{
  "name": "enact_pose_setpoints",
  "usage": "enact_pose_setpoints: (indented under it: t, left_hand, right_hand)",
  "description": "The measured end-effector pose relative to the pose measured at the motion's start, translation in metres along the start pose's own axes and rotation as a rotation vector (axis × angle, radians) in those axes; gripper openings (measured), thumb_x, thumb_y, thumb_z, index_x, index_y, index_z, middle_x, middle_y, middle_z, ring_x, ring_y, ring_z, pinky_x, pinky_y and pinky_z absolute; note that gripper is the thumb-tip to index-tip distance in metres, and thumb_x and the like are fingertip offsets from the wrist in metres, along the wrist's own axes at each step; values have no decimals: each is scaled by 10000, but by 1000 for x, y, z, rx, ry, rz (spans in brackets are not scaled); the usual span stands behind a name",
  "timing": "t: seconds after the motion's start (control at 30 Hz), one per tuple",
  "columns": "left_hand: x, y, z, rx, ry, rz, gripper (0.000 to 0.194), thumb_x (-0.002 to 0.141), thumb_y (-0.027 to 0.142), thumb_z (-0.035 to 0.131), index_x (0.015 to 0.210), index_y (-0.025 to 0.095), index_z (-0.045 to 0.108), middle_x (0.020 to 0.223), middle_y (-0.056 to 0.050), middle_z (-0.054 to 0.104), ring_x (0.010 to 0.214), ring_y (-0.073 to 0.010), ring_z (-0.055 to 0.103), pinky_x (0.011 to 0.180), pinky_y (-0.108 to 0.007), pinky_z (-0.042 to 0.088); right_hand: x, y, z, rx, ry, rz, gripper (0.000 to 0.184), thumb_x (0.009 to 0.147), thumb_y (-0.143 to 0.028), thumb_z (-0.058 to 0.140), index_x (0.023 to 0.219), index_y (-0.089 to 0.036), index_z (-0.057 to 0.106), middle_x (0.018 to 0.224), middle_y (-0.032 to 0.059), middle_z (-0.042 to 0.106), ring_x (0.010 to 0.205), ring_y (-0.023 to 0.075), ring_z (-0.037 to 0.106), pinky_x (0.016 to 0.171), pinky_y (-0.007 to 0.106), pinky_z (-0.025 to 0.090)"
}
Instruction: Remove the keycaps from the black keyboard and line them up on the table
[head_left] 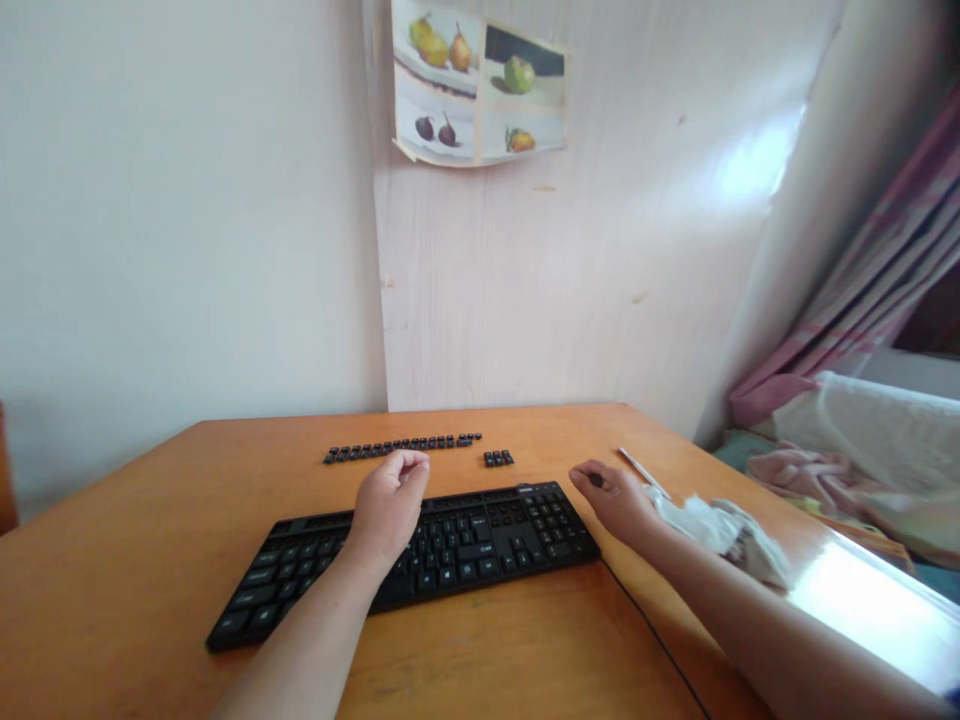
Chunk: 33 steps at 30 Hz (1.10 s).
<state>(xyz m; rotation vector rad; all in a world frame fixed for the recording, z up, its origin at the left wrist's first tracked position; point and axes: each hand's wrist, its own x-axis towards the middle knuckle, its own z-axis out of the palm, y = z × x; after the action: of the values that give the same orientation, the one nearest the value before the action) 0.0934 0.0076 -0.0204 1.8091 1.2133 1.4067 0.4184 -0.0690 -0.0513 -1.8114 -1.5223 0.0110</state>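
Observation:
A black keyboard [465, 530] lies at a slant on the table, with keys gone from its top rows. Over its middle is my left hand [390, 500], fingers pinched together; whatever they hold, if anything, is hidden. My right hand [611, 495] is closed just beyond the keyboard's right end. A small black keycap [596, 480] shows between its fingers. Behind the keyboard, several loose keycaps [397, 446] stand in two rows, and a smaller group of keycaps [498, 458] sits to their right.
A crumpled whitish cloth [724, 535] lies on the wooden table [150, 560] at the right, beside a thin white stick-like tool [637, 465]. The keyboard's cable [652, 630] runs toward the front edge. A wall [480, 300] with fruit pictures [480, 90] rises behind; bedding [847, 470] is at right.

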Motion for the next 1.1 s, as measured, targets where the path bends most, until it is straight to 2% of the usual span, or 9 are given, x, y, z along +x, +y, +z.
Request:
enact_pose_setpoints:
  t: [0.17, 0.4, 0.57, 0.67, 0.77, 0.87, 1.0, 1.1]
  left_hand:
    - [6, -8, -7, 13, 84, 45, 273, 798, 412, 585, 914, 183, 679, 905, -57, 721, 859, -218, 654, 805, -337, 480]
    - [17, -16, -16, -153, 254, 39, 312, 764, 417, 618, 943, 168, 673, 956, -82, 724, 917, -216, 662, 860, -346, 496]
    - [23, -6, -23, -261, 421, -35, 334, 711, 385, 632, 929, 134, 661, 886, -78, 707, 836, -191, 664, 807, -336, 521]
    - [27, -2, -32, -300, 477, -112, 299, 671, 341, 642, 879, 128, 658, 831, -59, 693, 780, -174, 658, 790, -337, 524]
    - [27, -5, -49, -298, 505, -155, 258, 636, 299, 662, 829, 128, 659, 773, -39, 675, 749, -163, 647, 800, -334, 518]
    - [21, -16, -77, -198, 516, -146, 255, 635, 298, 654, 825, 130, 668, 769, -38, 676, 771, -179, 647, 822, -350, 512]
    - [2, -38, -117, -66, 571, -185, 287, 636, 334, 656, 845, 139, 680, 798, -41, 684, 801, -203, 650, 843, -374, 507]
    - [-18, -53, -137, -29, 580, -246, 305, 626, 349, 662, 855, 148, 679, 796, -38, 686, 800, -216, 653, 831, -374, 510]
  right_hand:
    - [-13, 17, 2, -30, 109, 117, 308, 840, -443, 478, 810, -230, 699, 715, 8, 701, 672, 185, 622, 597, 270, 408]
    - [-10, 25, 11, -22, 113, 238, 318, 838, -432, 467, 814, -213, 697, 734, 23, 712, 693, 186, 624, 606, 265, 408]
    - [-8, 23, 10, -37, 89, 261, 287, 842, -390, 483, 828, -213, 710, 774, 33, 725, 732, 184, 632, 630, 258, 402]
    - [-7, 19, 9, -49, 73, 276, 279, 848, -373, 491, 851, -213, 719, 791, 38, 728, 761, 186, 637, 633, 254, 395]
    - [-7, 17, 8, -64, 59, 286, 284, 853, -371, 493, 869, -211, 726, 812, 47, 730, 790, 192, 640, 633, 252, 386]
    - [-7, 15, 7, -74, 43, 291, 291, 859, -373, 490, 884, -209, 730, 834, 53, 732, 800, 196, 643, 628, 253, 379]
    - [-6, 14, 7, -84, 22, 292, 298, 865, -368, 484, 906, -208, 732, 857, 60, 734, 819, 203, 649, 631, 256, 378]
    - [-5, 13, 7, -103, 14, 293, 320, 872, -370, 469, 917, -198, 735, 867, 78, 735, 835, 218, 649, 634, 266, 378]
